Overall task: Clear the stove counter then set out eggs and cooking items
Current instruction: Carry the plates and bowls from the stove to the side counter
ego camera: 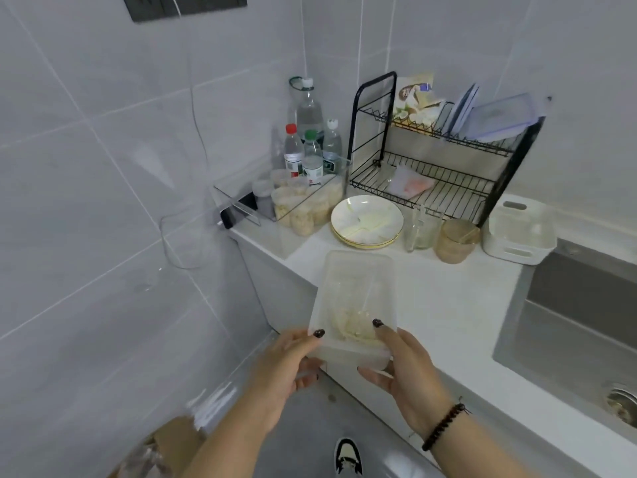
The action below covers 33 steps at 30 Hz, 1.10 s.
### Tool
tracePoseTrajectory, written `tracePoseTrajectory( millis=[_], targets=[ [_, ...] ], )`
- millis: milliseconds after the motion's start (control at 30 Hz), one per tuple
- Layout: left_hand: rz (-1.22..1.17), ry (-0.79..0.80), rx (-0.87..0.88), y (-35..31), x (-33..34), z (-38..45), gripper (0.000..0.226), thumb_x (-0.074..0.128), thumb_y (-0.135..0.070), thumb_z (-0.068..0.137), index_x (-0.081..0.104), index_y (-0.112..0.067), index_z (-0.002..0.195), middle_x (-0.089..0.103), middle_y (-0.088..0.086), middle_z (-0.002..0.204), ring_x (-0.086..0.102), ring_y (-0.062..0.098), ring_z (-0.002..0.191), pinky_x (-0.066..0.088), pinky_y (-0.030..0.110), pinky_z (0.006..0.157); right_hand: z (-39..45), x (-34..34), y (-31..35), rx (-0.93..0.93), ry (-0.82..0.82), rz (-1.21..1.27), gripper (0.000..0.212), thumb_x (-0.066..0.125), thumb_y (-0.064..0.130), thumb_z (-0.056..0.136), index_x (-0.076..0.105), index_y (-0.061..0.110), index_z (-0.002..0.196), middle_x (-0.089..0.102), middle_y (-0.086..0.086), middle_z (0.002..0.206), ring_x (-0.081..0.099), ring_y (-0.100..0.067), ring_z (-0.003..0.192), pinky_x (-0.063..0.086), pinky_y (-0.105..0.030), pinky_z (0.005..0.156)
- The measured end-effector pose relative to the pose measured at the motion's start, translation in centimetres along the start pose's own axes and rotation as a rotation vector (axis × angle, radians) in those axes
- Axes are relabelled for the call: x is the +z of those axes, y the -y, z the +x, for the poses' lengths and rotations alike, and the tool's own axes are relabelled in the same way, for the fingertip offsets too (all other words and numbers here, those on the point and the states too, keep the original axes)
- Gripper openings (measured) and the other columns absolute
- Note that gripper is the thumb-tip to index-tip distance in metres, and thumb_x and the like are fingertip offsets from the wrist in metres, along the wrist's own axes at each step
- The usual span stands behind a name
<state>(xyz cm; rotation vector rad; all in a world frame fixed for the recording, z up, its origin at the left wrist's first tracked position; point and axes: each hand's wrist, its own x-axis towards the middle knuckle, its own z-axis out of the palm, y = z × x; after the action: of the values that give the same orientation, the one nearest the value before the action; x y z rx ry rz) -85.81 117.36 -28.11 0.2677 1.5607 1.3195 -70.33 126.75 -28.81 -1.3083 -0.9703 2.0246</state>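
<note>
Two hands hold one translucent plastic container (355, 305) over the near edge of the white counter (448, 305). Left hand (286, 367) grips its near left corner, thumb on the rim and fingers curled beneath; right hand (403, 370) grips the near right corner the same way, a dark bead bracelet (444, 426) on that wrist. Pale food scraps lie in the container's near end. Below, a shoe (348, 457) stands on the grey floor, with a cardboard box (172, 439) to the left. Right of the container a steel sink (568, 322) is sunk into the counter. Farther back sit stacked plates (367, 220), a glass jar (422, 231), a brownish jar (455, 241) and a white plastic basket (518, 229). Left of the plates, a clear bin (310, 201) holds small tubs of pale food and several water bottles (312, 146). Behind the plates stands a black two-tier dish rack (437, 160), with clear lids (496, 117) and a food packet (413, 94) on top and a small pouch (408, 184) on the lower shelf.
</note>
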Motion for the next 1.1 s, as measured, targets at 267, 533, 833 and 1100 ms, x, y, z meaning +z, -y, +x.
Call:
tracePoseTrajectory(
  millis=[267,533,833,1100],
  targets=[
    [0.009,-0.145,-0.046,-3.8,-3.2,12.1,0.021,0.068,-0.022,0.085,0.069,-0.013,0.104,0.073,0.006,0.088,0.064,0.017,0.075,0.048,0.029,0.069,10.5,5.9,0.0,0.119,-0.036,-0.1,0.046,0.066,0.047,0.085,0.053,0.024,0.122,0.07,-0.004,0.103,0.066,-0.029,0.082,0.042,-0.068,0.091],
    [-0.032,-0.179,-0.112,-4.2,-6.5,20.1,0.024,0.07,-0.023,0.084,0.068,-0.01,0.105,0.069,0.011,0.081,0.06,0.022,0.074,0.048,0.039,0.077,17.1,10.5,0.2,0.206,-0.135,-0.098,0.062,0.066,0.04,0.088,0.039,0.02,0.14,0.056,0.002,0.112,0.058,-0.014,0.088,0.053,-0.041,0.093],
    [-0.102,-0.086,-0.178,-5.0,-9.7,25.9,0.014,0.069,-0.018,0.088,0.06,-0.01,0.094,0.059,0.009,0.089,0.057,0.02,0.087,0.048,0.032,0.087,20.8,15.0,-1.0,0.262,-0.276,-0.031,0.071,0.067,0.032,0.089,0.03,0.018,0.148,0.052,-0.007,0.132,0.063,-0.02,0.091,0.054,-0.04,0.091],
    [0.022,-0.017,-0.186,-5.3,-10.5,28.5,0.018,0.068,-0.018,0.089,0.062,-0.009,0.103,0.067,0.009,0.091,0.062,0.02,0.087,0.051,0.034,0.087,21.8,15.9,-1.9,0.269,-0.361,-0.012,0.068,0.07,0.031,0.087,0.036,0.018,0.144,0.061,-0.002,0.112,0.066,-0.019,0.085,0.056,-0.045,0.089]
  ],
)
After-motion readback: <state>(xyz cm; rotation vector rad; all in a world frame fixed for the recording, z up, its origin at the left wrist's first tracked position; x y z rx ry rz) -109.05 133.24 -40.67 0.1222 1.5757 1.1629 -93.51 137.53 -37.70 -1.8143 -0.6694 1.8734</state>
